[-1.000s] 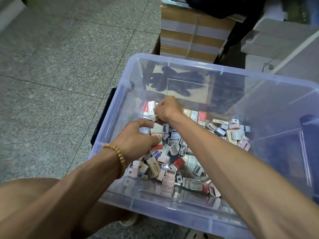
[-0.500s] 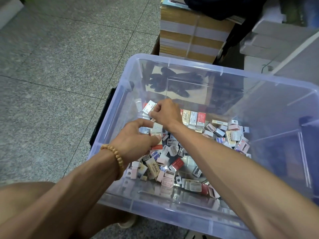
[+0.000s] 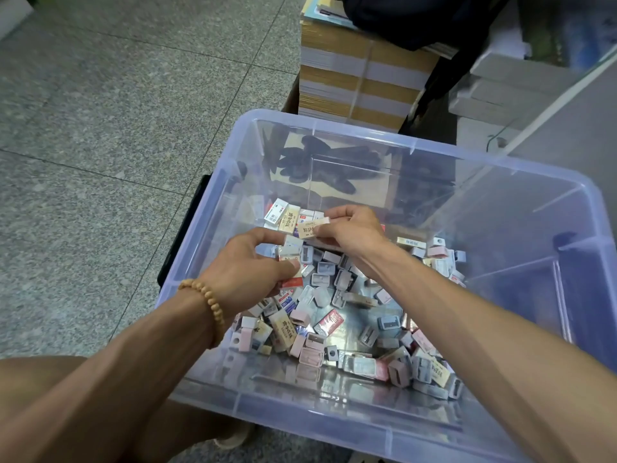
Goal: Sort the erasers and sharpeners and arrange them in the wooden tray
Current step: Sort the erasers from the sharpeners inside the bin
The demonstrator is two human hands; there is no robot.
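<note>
A clear plastic bin point(image 3: 213, 235) holds a loose heap of wrapped erasers and small grey and pink sharpeners point(image 3: 337, 315). My left hand point(image 3: 247, 272), with a bead bracelet at the wrist, grips a small stack of erasers point(image 3: 291, 259) over the heap. My right hand point(image 3: 354, 230) pinches one beige-wrapped eraser point(image 3: 312, 227) just above that stack, near a row of erasers point(image 3: 283, 217) lying against the bin's far left. No wooden tray is in view.
Stacked brown and white paper bundles point(image 3: 360, 71) stand behind the bin. A dark bag point(image 3: 414, 18) lies on top of them. Grey boxes point(image 3: 507, 78) sit at the right. Speckled floor tiles point(image 3: 100, 128) spread to the left. My knee point(image 3: 40, 379) shows at bottom left.
My right hand has lifted a beige eraser from the far left of the heap and brought it toward my left hand, which keeps its stack.
</note>
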